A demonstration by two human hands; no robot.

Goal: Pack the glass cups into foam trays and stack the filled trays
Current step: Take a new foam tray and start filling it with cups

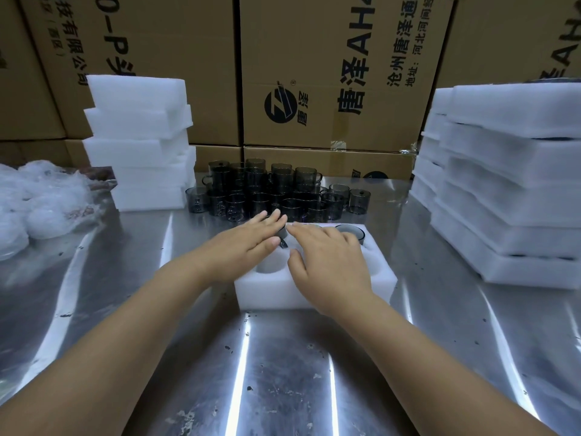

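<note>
Glass cups [349, 230] sit in the far row of the foam tray [267, 294], under the straight, empty fingers [271, 218] of left hand [248, 245] and right hand [330, 265], seating them I'd guess. Its near pockets [270, 267] look bare, so next: grab more from the loose pile [267, 190] behind.

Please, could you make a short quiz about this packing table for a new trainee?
1. True or false: every pocket of the single foam tray is filled.
2. Where do the loose glass cups stand? A: beyond the tray. B: on top of a stack. C: inside a box.
3. Fill in: the stack of filled trays stands on the ____ side.
Key: 1 false; 2 A; 3 right.
</note>
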